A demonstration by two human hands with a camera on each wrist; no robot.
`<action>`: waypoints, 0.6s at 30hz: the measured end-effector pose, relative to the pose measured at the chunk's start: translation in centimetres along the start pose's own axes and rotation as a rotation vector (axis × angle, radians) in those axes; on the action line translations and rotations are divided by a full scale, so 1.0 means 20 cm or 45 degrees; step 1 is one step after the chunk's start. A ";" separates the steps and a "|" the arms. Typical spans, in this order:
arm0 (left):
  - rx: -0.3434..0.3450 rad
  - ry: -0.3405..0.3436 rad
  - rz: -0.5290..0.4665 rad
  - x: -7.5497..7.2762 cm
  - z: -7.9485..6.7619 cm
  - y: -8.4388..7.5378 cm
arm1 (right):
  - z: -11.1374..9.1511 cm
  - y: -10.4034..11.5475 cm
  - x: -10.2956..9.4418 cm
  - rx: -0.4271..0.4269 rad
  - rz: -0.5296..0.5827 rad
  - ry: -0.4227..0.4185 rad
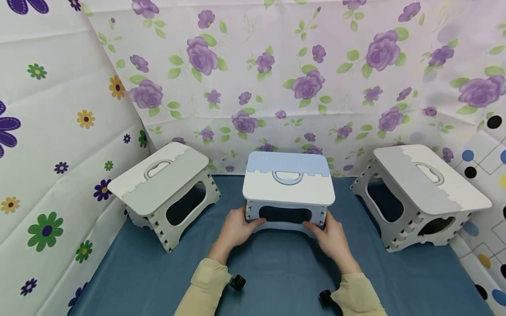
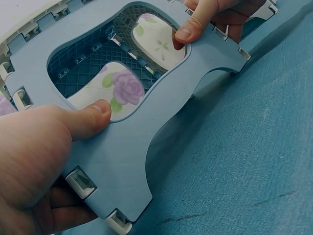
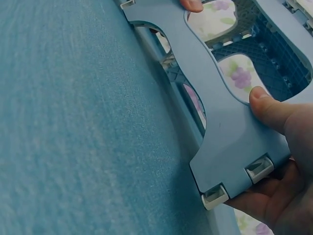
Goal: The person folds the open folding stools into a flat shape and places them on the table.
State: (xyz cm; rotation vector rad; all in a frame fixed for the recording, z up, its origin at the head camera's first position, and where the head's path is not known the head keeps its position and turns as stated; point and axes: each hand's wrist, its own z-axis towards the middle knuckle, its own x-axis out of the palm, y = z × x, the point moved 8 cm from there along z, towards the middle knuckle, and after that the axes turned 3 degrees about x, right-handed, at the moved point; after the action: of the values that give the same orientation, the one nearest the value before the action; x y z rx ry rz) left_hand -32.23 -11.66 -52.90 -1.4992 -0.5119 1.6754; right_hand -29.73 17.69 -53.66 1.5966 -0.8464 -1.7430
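A blue and white folding step stool (image 1: 288,191) stands unfolded in the middle, its handle set in the top. My left hand (image 1: 237,228) grips the left side of its blue front leg panel, thumb on the panel's face at the edge of the large opening. At the right side my right hand (image 1: 331,237) holds the same panel in a like way. The left wrist view shows the left thumb (image 2: 90,120) on the blue panel (image 2: 161,112), fingers behind its edge. In the right wrist view the right hand (image 3: 288,127) curls round the panel's corner.
A grey-green and white folding stool (image 1: 166,175) stands at the left, angled. Another grey and white folding stool (image 1: 423,184) is on the right. A blue cloth (image 1: 276,281) covers the surface. Flowered sheets (image 1: 245,87) rise behind and at the sides.
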 end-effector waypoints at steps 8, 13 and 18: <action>0.001 0.001 -0.027 0.00 0.00 -0.01 | 0.01 -0.01 0.00 0.008 -0.020 -0.024; -0.007 0.004 -0.027 0.00 -0.01 -0.01 | 0.01 0.00 0.00 -0.006 -0.022 -0.027; 0.000 0.006 -0.015 0.00 0.00 -0.02 | 0.01 0.00 0.00 -0.020 -0.032 -0.033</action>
State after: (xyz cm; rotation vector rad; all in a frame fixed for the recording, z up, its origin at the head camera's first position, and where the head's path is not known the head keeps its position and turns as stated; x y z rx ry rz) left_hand -32.08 -11.54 -52.62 -1.4974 -0.5175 1.6627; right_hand -29.97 17.74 -53.55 1.5838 -0.8263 -1.7875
